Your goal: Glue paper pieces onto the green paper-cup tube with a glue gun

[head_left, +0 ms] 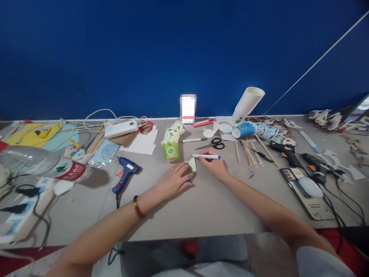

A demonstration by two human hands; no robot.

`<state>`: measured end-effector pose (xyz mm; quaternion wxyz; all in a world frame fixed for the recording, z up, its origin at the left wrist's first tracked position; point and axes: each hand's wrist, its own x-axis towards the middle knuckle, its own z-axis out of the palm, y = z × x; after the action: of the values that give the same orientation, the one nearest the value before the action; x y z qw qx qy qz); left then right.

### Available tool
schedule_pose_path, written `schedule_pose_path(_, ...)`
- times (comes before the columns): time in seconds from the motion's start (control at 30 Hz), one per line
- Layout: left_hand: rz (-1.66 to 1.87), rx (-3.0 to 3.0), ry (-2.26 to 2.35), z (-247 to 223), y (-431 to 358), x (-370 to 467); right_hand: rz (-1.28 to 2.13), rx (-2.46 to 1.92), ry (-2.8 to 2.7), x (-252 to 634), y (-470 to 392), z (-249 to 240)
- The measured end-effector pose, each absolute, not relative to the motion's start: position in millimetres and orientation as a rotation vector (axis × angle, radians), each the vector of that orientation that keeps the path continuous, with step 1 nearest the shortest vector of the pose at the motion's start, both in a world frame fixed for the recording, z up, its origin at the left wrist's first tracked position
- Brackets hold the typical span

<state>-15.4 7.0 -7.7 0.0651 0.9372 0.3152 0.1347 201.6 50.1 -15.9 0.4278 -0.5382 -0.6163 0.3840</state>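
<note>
Near the middle of the table, my left hand [178,177] has its fingers around a small pale green striped piece [192,164], pressed toward the tabletop. Something small and blue shows under its fingertips, too hidden to name. My right hand [213,163] is closed on a white marker [208,156] with a blue end on the right; its other end points left at the striped piece. Just beyond my left hand lie green patterned paper cups [171,148], one fitted in another. Behind the hands are black scissors [216,144] and a green-and-white marker [194,140].
Left of the hands lie a blue glue gun [127,175], a plastic bottle [49,163] and a power strip [31,209]. To the right are wooden sticks [248,153], stacked white cups [248,104], blue cups [245,129], black glue guns and a phone [305,196] under a white mouse [310,187].
</note>
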Motion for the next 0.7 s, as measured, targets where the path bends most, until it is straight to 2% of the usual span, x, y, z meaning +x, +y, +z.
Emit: schedule_pose_path(0.7,0.395,2.831,0.946,-8.5,8.4,-15.0,1.037,-1.337,-1.716,199.7,45.8,-11.7)
